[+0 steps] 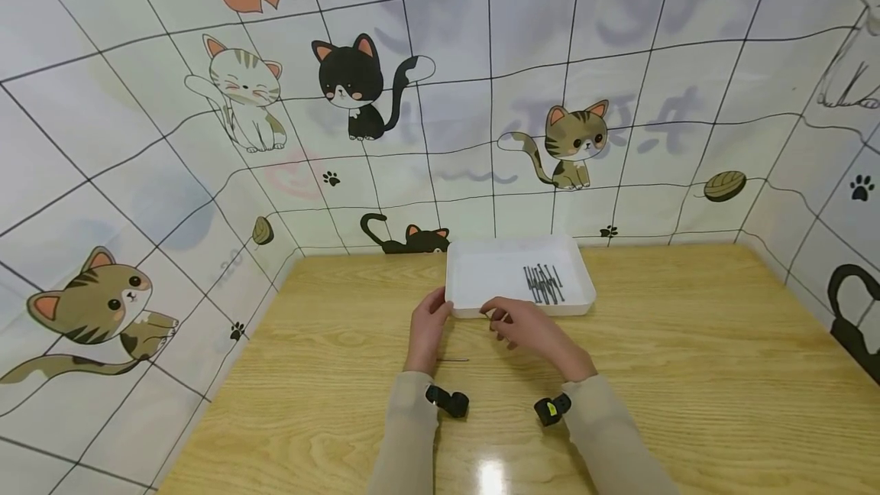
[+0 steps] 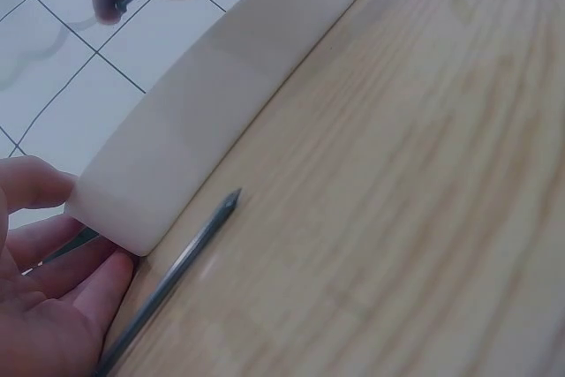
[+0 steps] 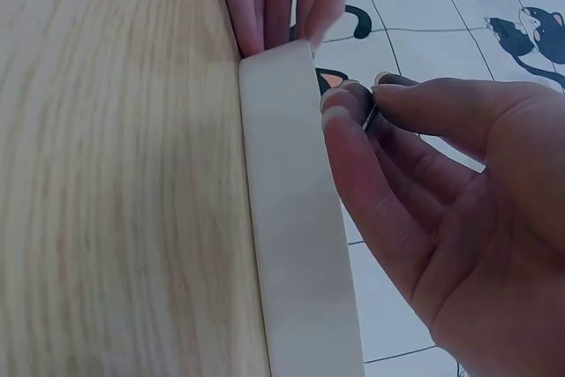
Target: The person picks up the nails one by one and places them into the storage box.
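A white tray (image 1: 574, 309) stands at the back of the table, with several dark nails (image 1: 543, 283) lying in a loose row in its right half. My left hand (image 1: 426, 331) holds the tray's near left corner, thumb at the rim and fingers along the outside. Over the tray's front wall, my right hand (image 1: 525, 331) pinches a nail (image 3: 371, 116) between thumb and fingertips; the left wrist view shows its thin shaft too. A single nail (image 2: 177, 275) lies on the wood beside my left hand, its point by the tray's front wall.
The wooden table (image 1: 330, 403) meets a wall covering (image 1: 467, 98) printed with cats and grid lines, right behind the tray. Similar printed walls flank the table on both sides. A small black camera (image 1: 450, 402) is strapped on each wrist.
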A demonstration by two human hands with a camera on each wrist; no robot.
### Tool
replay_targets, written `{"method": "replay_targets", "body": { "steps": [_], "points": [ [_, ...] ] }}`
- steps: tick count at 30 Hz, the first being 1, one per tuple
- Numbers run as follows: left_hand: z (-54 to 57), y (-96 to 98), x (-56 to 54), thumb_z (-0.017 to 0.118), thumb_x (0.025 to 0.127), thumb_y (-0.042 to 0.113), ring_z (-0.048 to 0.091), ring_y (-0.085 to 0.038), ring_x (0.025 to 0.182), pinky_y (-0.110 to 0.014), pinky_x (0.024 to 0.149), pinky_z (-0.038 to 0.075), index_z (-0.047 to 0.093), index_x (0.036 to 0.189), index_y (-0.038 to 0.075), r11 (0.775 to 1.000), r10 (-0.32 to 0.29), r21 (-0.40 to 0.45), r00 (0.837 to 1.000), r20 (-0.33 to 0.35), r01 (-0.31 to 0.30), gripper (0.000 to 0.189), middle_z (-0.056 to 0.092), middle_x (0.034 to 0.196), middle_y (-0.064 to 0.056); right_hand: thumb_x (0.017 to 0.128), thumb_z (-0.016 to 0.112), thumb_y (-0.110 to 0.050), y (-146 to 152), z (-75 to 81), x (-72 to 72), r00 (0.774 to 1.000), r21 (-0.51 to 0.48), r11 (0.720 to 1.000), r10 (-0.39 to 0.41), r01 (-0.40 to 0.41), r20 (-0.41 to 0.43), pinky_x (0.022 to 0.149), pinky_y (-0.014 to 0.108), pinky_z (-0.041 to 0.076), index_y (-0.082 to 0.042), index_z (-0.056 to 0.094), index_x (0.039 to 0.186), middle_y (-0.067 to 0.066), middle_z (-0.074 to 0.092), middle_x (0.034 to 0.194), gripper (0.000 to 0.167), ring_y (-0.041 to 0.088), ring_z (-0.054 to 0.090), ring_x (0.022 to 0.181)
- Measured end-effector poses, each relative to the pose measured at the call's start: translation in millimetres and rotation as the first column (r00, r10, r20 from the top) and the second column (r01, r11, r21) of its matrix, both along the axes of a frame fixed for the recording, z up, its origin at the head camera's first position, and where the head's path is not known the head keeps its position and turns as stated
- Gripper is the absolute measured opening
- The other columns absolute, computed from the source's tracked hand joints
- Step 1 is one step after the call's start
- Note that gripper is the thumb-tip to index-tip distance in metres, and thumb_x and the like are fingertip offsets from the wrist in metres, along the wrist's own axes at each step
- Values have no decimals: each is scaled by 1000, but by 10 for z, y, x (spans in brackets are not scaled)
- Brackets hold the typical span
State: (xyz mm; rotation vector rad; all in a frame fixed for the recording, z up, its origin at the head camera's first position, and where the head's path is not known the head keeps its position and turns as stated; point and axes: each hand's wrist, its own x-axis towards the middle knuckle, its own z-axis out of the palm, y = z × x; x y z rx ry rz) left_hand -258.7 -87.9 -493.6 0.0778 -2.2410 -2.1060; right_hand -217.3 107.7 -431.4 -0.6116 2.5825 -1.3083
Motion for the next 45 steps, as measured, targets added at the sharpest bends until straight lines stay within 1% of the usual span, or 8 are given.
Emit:
{"method": "replay_targets", "body": {
  "steps": [6, 10, 17, 22, 29, 32, 37, 45],
  "points": [
    [22, 3, 0, 55, 89, 20, 45, -17, 115, -37, 96, 35, 52, 126, 13, 1000, 1, -7, 1000, 4, -1, 38, 52, 124, -4, 90, 52, -11, 128, 65, -44, 998, -21, 999, -48, 47, -34, 59, 38, 50, -15, 55, 118, 10, 60, 94, 28, 26, 60, 72],
    [27, 12, -14, 55, 88, 21, 45, -17, 115, -37, 96, 35, 52, 126, 14, 1000, 2, -9, 1000, 6, -1, 38, 52, 123, -1, 89, 55, -13, 233, 86, -104, 990, -48, 992, -118, 114, -73, 61, 37, 50, -14, 54, 119, 11, 62, 95, 30, 27, 61, 75],
    [20, 9, -17, 56, 88, 21, 46, -15, 114, -36, 95, 36, 53, 125, 16, 1000, 12, -14, 1000, 10, -12, 37, 53, 122, 1, 89, 54, -11, 381, 111, -214, 965, -104, 962, -259, 253, -46, 64, 37, 52, -5, 50, 122, 16, 60, 98, 34, 30, 60, 83],
    [22, 4, -13, 56, 88, 22, 46, -15, 114, -36, 95, 36, 53, 125, 16, 1000, 13, -21, 1000, 7, -13, 37, 53, 122, 1, 89, 53, -8, 447, 140, -344, 950, -107, 946, -311, 306, -35, 64, 36, 53, 0, 48, 123, 19, 60, 99, 35, 32, 61, 83],
    [20, -2, -16, 55, 88, 21, 46, -16, 114, -37, 95, 36, 52, 125, 15, 1000, 10, -17, 1000, 11, -10, 38, 53, 122, 0, 87, 55, -9, 514, 155, -575, 941, 28, 943, -328, 331, -82, 57, 33, 51, -3, 50, 119, 16, 62, 96, 33, 29, 63, 71],
    [27, -4, -21, 56, 88, 20, 47, -16, 113, -36, 95, 36, 53, 125, 15, 1000, 10, -13, 1000, 7, -9, 37, 54, 121, 0, 87, 55, -9, 521, 158, -656, 950, 69, 949, -302, 308, -84, 56, 31, 50, -2, 50, 119, 17, 61, 97, 33, 28, 62, 72],
    [27, 1, -28, 56, 87, 20, 47, -15, 112, -36, 94, 37, 54, 124, 15, 1000, 11, -13, 1000, 13, -11, 37, 55, 120, 0, 87, 55, -8, 499, 152, -753, 957, 123, 949, -288, 290, -33, 57, 30, 50, 0, 50, 119, 18, 60, 100, 33, 27, 62, 74],
    [2, -5, -20, 56, 88, 19, 48, -15, 111, -36, 94, 37, 53, 124, 14, 1000, 7, -9, 1000, 10, -7, 37, 55, 120, 0, 85, 55, -6, 471, -16, -899, 954, 254, 924, -298, 284, 19, 56, 29, 46, 1, 55, 113, 13, 60, 94, 29, 21, 60, 66]
  ]
}}
